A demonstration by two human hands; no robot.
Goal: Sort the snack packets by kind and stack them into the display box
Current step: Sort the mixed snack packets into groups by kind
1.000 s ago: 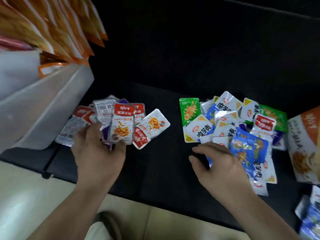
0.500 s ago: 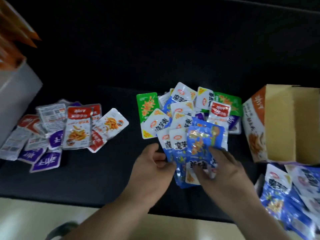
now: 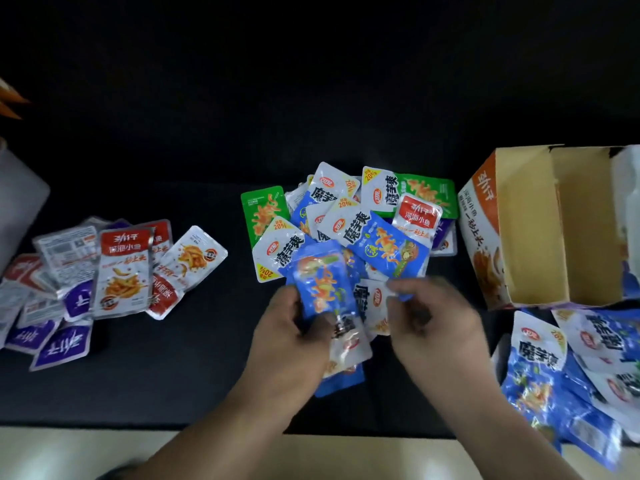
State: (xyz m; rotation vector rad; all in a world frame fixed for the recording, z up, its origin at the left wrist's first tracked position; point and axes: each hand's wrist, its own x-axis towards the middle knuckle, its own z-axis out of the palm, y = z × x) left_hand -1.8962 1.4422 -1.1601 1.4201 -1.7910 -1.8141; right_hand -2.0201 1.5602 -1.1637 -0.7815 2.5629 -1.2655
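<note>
A mixed heap of snack packets (image 3: pixel 349 223), blue-white, green and red, lies in the middle of the black surface. My left hand (image 3: pixel 294 341) grips a small bunch of blue packets (image 3: pixel 322 282) held upright over the heap's near edge. My right hand (image 3: pixel 433 323) is beside it, fingers curled and pinching the edge of a blue-white packet (image 3: pixel 375 303) in that bunch. The cardboard display box (image 3: pixel 530 237), orange-fronted, stands open at the right with its inside bare. A separate pile of red and purple packets (image 3: pixel 114 271) lies at the left.
More blue packets (image 3: pixel 568 372) are spread at the lower right below the box. A white bin's corner (image 3: pixel 20 202) shows at the far left. The black surface's near edge runs along the bottom, with pale floor beyond it.
My left hand left the red and purple pile and came to the middle heap. Both hands now hold blue packets together, and the view has swung right so the box shows.
</note>
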